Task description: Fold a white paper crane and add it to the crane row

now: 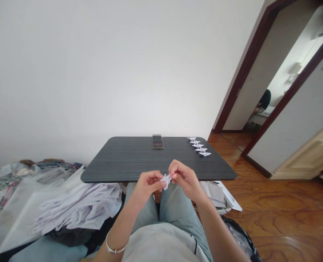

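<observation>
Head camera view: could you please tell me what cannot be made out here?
- The small white folded paper: the fingertips of the left hand and right hand cover its ends, and its shape is too small to read.
- The phone on the dark table: its screen is blurred.
- The row of paper figures: too small to show their folds.
- The person in the doorway: mostly hidden by the door frame.

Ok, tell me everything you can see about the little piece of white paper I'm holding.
The white paper piece is small, partly folded, with pointed flaps and creases, thin like ordinary paper. It is held in the air just in front of the near edge of the dark table, above the lap. The left hand and right hand pinch it between fingertips from either side. Its exact shape is too small to tell.
</observation>
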`<state>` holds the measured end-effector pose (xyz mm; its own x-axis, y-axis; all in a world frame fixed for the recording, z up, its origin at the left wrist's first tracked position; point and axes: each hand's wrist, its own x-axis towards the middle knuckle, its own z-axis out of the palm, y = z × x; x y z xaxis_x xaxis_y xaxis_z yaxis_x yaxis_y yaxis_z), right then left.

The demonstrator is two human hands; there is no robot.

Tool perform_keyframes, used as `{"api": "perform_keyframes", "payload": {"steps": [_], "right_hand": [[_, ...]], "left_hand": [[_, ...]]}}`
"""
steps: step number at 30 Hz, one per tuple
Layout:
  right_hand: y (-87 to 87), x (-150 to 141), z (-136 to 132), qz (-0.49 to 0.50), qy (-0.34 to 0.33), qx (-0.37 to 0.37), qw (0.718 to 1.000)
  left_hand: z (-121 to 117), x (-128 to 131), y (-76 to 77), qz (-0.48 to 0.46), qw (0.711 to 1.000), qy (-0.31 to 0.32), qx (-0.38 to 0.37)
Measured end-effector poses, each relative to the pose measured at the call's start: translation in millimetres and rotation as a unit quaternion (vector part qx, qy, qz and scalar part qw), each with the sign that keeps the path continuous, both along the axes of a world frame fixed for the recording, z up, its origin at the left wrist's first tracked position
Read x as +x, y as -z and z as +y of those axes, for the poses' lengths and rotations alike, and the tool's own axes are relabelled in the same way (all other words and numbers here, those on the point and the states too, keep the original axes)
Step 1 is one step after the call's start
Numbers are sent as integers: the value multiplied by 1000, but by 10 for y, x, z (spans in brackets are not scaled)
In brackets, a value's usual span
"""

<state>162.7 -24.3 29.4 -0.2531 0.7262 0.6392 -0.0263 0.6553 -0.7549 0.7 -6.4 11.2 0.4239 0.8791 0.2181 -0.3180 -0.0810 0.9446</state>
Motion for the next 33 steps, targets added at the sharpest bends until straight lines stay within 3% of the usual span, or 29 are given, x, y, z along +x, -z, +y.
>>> {"api": "perform_keyframes", "payload": {"steps": [7,12,19,26,33], "right_hand": [[41,-44,-28,43,-2,-70,997],[93,-91,-60,28,97,-95,990],[67,-153,-190,-25,236,-60,969],[86,-192,-196,-17,215,-79,973],[84,-182,-173,-21,216,-22,976]], "left_hand": [[19,-1,52,-19,999,-8,-26],[18,12,40,-15,999,-31,-13],[20,18,14,-8,998,-67,7],[-13,31,-47,-4,996,-84,15],[-26,37,-56,-7,997,-82,9]]}}
